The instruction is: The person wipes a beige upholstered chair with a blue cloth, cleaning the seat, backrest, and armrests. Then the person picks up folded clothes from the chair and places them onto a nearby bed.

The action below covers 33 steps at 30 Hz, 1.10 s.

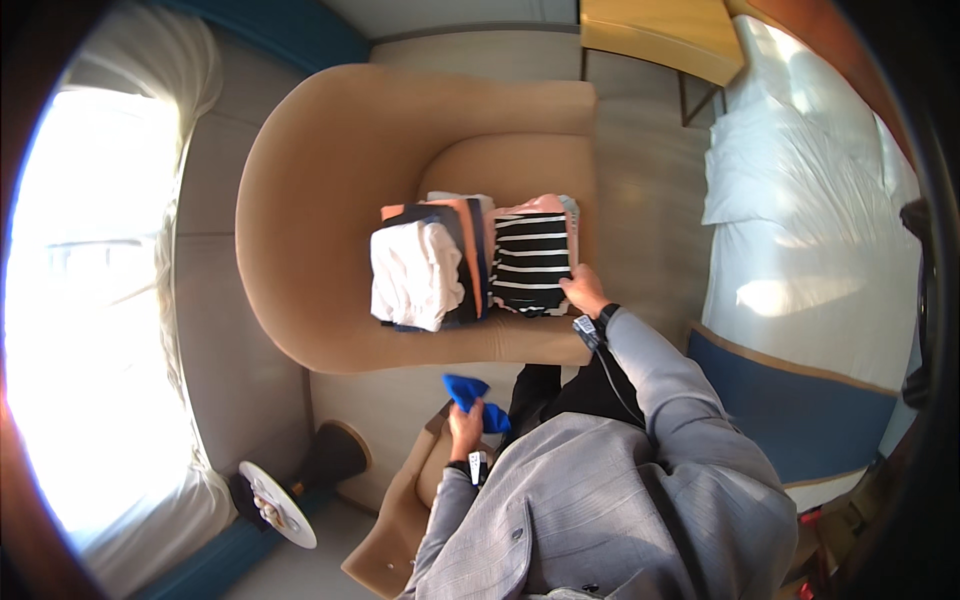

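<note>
My left hand (pixel 464 428) is closed around a small bright blue cloth (pixel 468 388), held low in front of my body; parts of the cloth stick out on both sides of the fist. At the near right corner of a folded black garment with white stripes (pixel 530 262), my right hand (pixel 586 291) pinches the edge. This garment tops a pile with pink and pale layers beneath it. Close beside it on the left is a second pile, with a crumpled white garment (pixel 416 272) above navy, grey and orange folded clothes (pixel 470 235).
Both piles lie on the seat of a tan armchair (pixel 300 220). Part of another tan chair (pixel 385 545) shows beside my left arm, near a small round white table (pixel 277 505). A bed (pixel 790 200) with a blue runner (pixel 780 410) stands right, a wooden desk (pixel 660 35) far right.
</note>
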Available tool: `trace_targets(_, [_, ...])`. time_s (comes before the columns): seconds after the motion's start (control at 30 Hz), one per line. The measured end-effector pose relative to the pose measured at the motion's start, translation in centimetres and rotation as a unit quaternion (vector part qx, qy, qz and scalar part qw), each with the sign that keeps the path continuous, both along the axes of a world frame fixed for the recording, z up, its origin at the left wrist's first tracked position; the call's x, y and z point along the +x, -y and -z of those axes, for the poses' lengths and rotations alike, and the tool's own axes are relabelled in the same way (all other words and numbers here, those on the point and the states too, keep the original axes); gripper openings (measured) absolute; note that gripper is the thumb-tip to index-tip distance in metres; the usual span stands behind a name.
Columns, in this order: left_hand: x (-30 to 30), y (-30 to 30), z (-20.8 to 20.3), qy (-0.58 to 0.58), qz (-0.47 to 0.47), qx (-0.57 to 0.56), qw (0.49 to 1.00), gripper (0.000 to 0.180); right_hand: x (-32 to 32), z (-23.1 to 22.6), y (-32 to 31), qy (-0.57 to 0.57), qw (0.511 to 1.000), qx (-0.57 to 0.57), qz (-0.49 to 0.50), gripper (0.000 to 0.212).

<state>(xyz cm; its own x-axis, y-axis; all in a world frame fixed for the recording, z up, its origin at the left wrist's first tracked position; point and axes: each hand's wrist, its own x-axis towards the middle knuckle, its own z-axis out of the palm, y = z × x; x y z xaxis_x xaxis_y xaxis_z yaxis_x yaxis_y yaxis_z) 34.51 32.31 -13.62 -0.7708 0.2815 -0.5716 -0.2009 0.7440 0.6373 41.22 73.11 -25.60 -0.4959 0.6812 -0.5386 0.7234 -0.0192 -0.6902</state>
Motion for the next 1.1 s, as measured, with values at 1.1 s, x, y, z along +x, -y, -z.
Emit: trace_targets(1.1, [-9.5,-3.3,2.0,-0.354,0.463,-0.162,0.797,0.051,-1.5,-2.3,4.1,0.046,0.982,0.115,0.141,0.037])
